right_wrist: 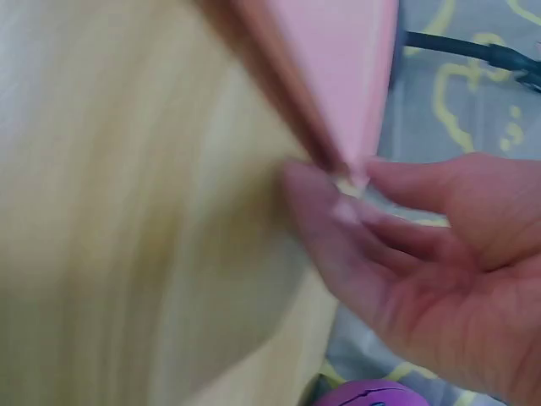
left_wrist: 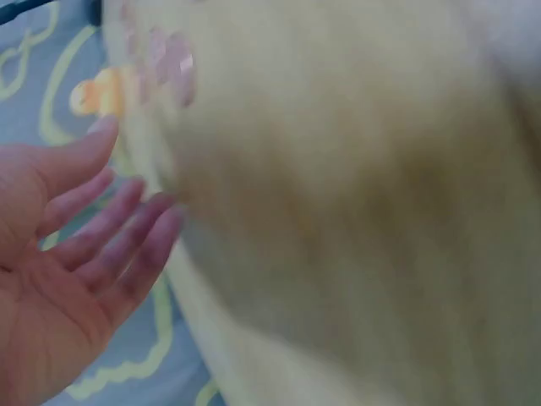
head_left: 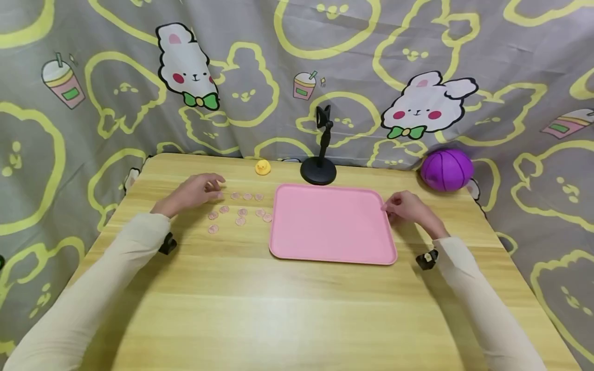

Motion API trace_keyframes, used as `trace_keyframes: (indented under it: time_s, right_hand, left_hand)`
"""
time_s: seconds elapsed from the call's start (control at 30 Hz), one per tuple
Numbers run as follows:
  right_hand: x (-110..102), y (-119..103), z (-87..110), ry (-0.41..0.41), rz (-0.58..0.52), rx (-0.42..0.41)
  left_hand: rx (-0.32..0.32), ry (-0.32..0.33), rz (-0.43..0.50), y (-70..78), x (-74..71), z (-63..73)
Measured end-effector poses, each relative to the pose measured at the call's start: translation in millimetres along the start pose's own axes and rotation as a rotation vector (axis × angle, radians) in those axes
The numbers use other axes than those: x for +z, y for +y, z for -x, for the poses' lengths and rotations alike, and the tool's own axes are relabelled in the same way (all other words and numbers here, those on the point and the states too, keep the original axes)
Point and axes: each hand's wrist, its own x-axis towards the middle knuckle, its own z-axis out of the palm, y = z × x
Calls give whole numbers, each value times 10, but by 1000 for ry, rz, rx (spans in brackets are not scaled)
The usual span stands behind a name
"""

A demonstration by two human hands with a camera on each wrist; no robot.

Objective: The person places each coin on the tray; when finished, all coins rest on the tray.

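Note:
My left hand (head_left: 197, 190) is held over the back left of the table, fingers loosely bent with nothing between them. Just to its right lie several small, flat, round pinkish discs (head_left: 243, 212), spread in loose rows; a few discs (left_wrist: 180, 69) appear blurred in the left wrist view. A pink rectangular tray (head_left: 331, 224) with a raised rim sits right of the discs. At its right edge my right hand (head_left: 408, 207) pinches the rim between thumb and fingers. The right wrist view shows the thumb (right_wrist: 423, 182) over the tray's edge and the fingers below it.
A yellow toy duck (head_left: 262, 167) and a black stand with a clip (head_left: 318, 170) are at the table's back edge. A purple ball (head_left: 447, 170) sits at the back right corner. Behind the wooden table (head_left: 278, 314) hangs a patterned grey curtain (head_left: 260, 31).

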Motion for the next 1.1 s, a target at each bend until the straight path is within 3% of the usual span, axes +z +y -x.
trace_keyframes:
  time_s: [0.1,0.2,0.3,0.5,0.73,1.1]
  right_hand:
    - [-7,-54,15,-132,-140,55]
    - [-15,-56,33,-195,-271,105]
    - [-4,-43,24,-202,-319,131]
    - [33,-36,28,-175,-306,165]
    - [57,-57,52,-164,-355,149]
    - [64,-22,31,-151,-408,177]
  left_hand:
    - [10,-7,28,-1,82,-12]
    - [29,-14,38,43,171,-75]
    - [32,-23,48,90,229,-123]
    - [17,-11,50,134,285,-152]
    - [-25,40,0,114,293,-131]
    - [-66,50,-23,138,260,-147]
